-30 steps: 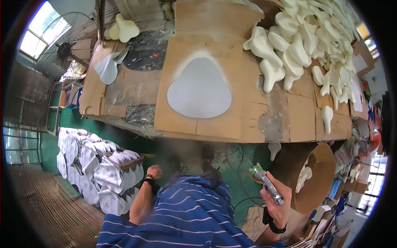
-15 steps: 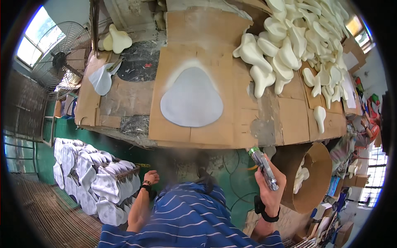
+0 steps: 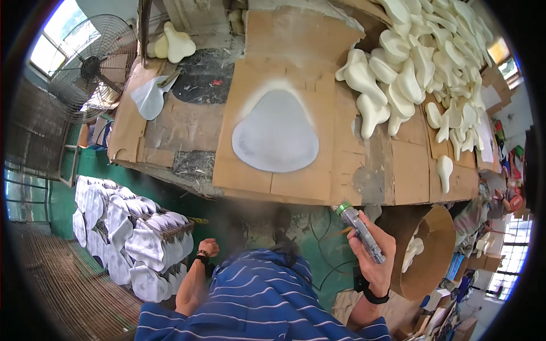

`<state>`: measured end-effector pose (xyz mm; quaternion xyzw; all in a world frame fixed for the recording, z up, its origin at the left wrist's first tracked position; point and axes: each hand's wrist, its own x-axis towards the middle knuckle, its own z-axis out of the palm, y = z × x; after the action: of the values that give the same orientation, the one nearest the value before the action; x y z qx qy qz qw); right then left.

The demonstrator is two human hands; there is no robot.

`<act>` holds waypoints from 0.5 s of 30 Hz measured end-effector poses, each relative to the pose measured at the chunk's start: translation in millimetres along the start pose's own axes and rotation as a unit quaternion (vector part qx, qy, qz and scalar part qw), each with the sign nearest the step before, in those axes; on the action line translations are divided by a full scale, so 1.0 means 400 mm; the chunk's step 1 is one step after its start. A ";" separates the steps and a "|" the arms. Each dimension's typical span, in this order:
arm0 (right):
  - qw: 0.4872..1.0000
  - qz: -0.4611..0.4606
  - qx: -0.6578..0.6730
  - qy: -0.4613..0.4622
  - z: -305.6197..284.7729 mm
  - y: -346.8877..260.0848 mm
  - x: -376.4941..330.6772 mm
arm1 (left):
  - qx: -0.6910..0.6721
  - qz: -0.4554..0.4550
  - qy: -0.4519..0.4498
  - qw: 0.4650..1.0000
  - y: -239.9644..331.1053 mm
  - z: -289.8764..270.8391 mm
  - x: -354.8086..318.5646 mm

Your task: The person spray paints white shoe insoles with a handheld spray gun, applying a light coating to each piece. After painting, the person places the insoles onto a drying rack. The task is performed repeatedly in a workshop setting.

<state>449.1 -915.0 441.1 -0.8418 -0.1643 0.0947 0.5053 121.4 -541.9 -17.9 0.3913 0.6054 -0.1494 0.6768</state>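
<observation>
My right hand (image 3: pixel 374 254) grips a grey spray gun with a green tip (image 3: pixel 360 227), held just off the near edge of the cardboard-covered workbench (image 3: pixel 398 170). On the bench ahead lies a grey rounded-triangle sheet (image 3: pixel 276 132), ringed by pale overspray. My left hand (image 3: pixel 208 247) hangs low at my side with its fingers curled in, holding nothing, close to a stack of grey-white pieces (image 3: pixel 133 241). My striped blue shirt fills the lower middle.
A heap of cream foam saddle shapes (image 3: pixel 409 74) covers the bench's right part. Another grey sheet (image 3: pixel 149 96) and two cream shapes (image 3: pixel 173 44) lie far left. A standing fan (image 3: pixel 91 67) is at upper left. A cardboard drum (image 3: pixel 432 256) stands to my right.
My right hand with the spray gun has stayed raised near the bench edge. The view has shifted, so the bench and grey sheet sit a little lower and closer.
</observation>
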 end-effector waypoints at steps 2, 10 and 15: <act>1.000 -0.001 0.001 0.024 0.001 0.004 -0.008 | 0.070 0.033 0.033 0.996 0.040 0.051 -0.017; 0.996 0.021 -0.076 -0.033 -0.032 -0.027 -0.053 | 0.071 0.058 0.007 0.996 0.129 0.101 -0.018; 0.998 0.051 -0.033 0.015 -0.021 -0.010 -0.055 | 0.066 0.041 -0.011 0.997 0.137 0.096 -0.005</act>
<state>430.7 -928.2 448.3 -0.8666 -0.1168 0.1024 0.4743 185.0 -534.1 1.6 0.4583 0.5702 -0.1653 0.6615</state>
